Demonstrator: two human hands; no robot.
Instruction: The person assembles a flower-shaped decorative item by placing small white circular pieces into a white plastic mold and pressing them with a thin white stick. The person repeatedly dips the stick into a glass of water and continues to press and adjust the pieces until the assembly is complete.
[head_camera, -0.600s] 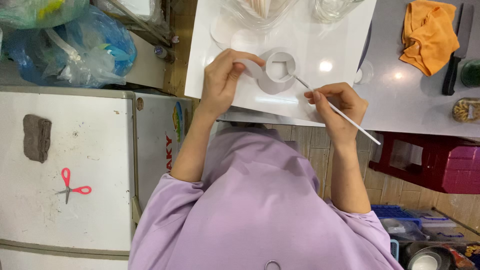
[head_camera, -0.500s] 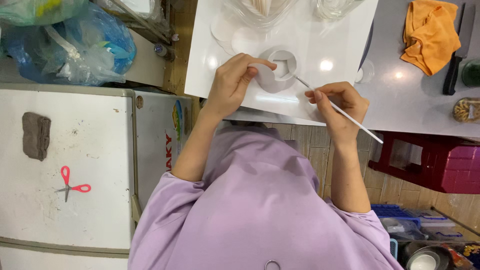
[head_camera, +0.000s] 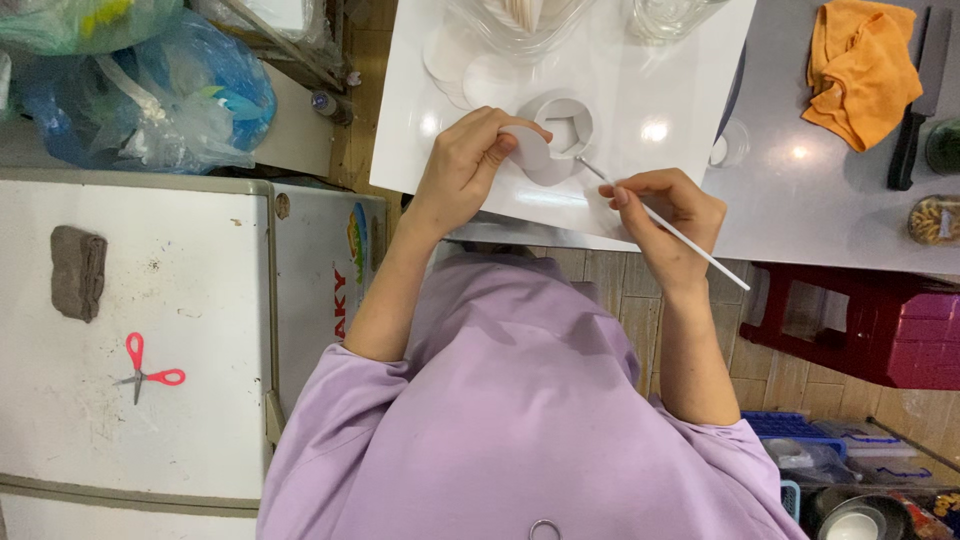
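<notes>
The left hand (head_camera: 465, 165) is curling its fingers around a small white cup (head_camera: 560, 135) and a thin white paper circle (head_camera: 527, 148), pinching the circle against the side of the cup. The cup is sitting on a white board (head_camera: 620, 190), just past the fingertips. The right hand (head_camera: 665, 215) is pinching a thin white stick (head_camera: 665, 225) between thumb and fingers, like holding a pencil. The stick is slanting, with its far tip pointing at the cup and its other end sticking out behind the wrist. The tip looks like it is touching the edge of the cup, but the spot is too small to be sure. The two hands are sitting close together, with the cup between them. More white paper circles (head_camera: 470, 70) are lying on the board just beyond the left hand. A clear glass bowl (head_camera: 520, 20) is standing farther out past them. An orange cloth (head_camera: 860, 65) is lying well off to the right of the right hand, on a grey table (head_camera: 830, 200). Red scissors (head_camera: 145, 368) are lying far to the left of the left hand, on a white top (head_camera: 130, 330). A blue plastic bag (head_camera: 150, 100) is sitting out past that, on the left.
</notes>
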